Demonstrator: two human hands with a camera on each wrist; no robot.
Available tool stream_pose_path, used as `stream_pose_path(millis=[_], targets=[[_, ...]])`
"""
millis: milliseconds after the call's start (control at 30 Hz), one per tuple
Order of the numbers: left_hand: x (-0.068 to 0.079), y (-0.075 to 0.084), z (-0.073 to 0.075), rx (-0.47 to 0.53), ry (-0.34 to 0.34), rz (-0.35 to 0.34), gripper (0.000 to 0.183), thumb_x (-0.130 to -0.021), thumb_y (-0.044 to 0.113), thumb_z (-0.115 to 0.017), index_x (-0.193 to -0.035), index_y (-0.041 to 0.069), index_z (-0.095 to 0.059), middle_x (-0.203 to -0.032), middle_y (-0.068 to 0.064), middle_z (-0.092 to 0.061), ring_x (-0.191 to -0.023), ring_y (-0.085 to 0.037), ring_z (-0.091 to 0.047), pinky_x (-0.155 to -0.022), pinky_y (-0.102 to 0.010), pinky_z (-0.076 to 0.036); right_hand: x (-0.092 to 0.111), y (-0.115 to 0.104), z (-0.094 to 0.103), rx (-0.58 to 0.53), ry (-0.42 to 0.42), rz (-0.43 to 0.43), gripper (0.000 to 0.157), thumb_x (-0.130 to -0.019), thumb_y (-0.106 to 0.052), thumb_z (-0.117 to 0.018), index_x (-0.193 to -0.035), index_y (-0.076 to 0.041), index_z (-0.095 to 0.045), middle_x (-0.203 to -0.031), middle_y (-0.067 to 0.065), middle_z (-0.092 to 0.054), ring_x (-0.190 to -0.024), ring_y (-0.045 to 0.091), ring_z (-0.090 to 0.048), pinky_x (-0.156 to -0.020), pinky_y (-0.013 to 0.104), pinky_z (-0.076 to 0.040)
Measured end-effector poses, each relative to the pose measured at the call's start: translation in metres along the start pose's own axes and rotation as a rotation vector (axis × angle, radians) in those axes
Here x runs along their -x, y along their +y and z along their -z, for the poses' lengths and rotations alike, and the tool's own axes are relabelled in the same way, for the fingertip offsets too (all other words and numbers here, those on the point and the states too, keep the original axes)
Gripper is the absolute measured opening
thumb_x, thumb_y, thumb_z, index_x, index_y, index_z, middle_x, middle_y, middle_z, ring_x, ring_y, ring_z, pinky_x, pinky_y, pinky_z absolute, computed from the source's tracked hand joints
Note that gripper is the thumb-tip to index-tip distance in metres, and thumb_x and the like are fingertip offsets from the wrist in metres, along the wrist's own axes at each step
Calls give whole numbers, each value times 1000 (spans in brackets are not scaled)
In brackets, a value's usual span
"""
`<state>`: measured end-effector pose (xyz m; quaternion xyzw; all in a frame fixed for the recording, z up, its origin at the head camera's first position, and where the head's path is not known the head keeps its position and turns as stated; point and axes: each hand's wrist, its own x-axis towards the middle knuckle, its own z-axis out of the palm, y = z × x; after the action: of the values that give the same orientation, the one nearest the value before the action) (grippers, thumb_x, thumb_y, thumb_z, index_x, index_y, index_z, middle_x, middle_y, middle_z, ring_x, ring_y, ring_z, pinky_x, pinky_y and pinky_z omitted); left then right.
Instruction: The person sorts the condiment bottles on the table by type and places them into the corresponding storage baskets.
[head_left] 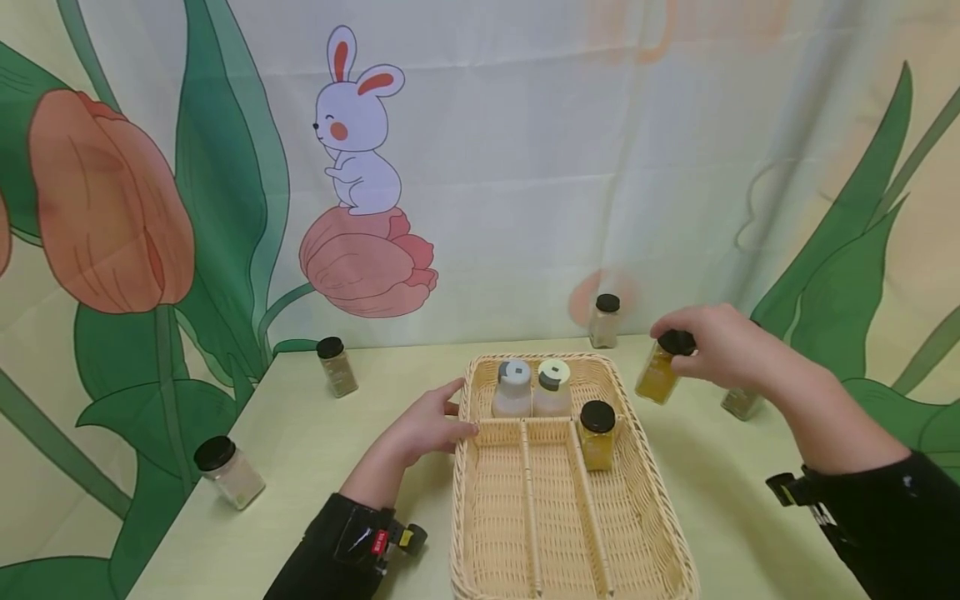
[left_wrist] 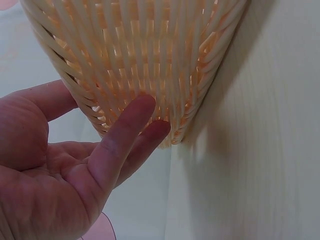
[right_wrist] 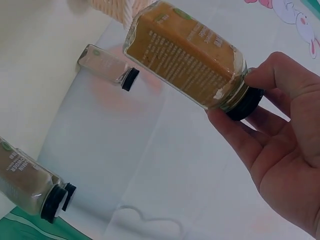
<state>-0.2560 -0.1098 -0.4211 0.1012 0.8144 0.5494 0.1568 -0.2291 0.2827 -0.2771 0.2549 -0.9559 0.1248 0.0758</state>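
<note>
My right hand [head_left: 716, 346] holds a glass spice jar [head_left: 657, 379] of yellow-brown powder by its black lid, to the right of the wicker basket [head_left: 480, 533]. In the right wrist view the jar is tilted, thumb and fingers around its neck and lid. My left hand [head_left: 427, 425] grips the basket's left rim, thumb at the edge and fingers [left_wrist: 120, 137] along the outer wall. Inside the basket, two shaker bottles, one grey-capped [head_left: 513, 400] and one pale-capped [head_left: 552, 400], stand in the back compartment. Another yellow jar [head_left: 597, 442] with a black lid stands at the right divider.
Black-lidded jars of paler powder stand around the table: one [head_left: 604, 323] at the back, one [head_left: 337, 371] at the back left, one [head_left: 232, 475] at the left. Another jar [head_left: 741, 404] is partly hidden behind my right hand. A printed curtain [head_left: 510, 250] hangs behind the table.
</note>
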Motion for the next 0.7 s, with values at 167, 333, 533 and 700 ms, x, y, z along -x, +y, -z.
stream_pose_path(millis=[167,333,533,700], targets=[[0,0,0,5,1,1,88,-80,9,-73,-152,14,-23,-124,-26,-50,-81,-23,-66,-65,-38,-59,6,-10,5,6,5,70,34,-78,-6,-70,-112,-8,-66,-106,5,-66,-88,18,-60,-71,40,-54],[0,0,0,5,0,5,88,-80,10,-73,-152,14,-23,-125,-27,-50,-80,-22,-66,-65,-37,-59,9,-17,5,31,7,132,32,-78,-5,-70,-109,-11,-67,-108,2,-65,-90,15,-60,-71,38,-55],[0,0,1,5,-3,0,88,-80,9,-73,-152,14,-23,-124,-27,-50,-79,-22,-66,-65,-37,-59,12,-25,8,60,8,181,31,-77,-6,-69,-107,-13,-67,-108,0,-64,-86,11,-58,-68,33,-54],[0,1,0,5,-6,-5,88,-80,10,-73,-152,14,-23,-125,-28,-50,-80,-23,-66,-65,-37,-59,15,-34,11,59,10,223,34,-75,-1,-67,-105,-17,-66,-106,-4,-64,-81,9,-56,-64,31,-52]])
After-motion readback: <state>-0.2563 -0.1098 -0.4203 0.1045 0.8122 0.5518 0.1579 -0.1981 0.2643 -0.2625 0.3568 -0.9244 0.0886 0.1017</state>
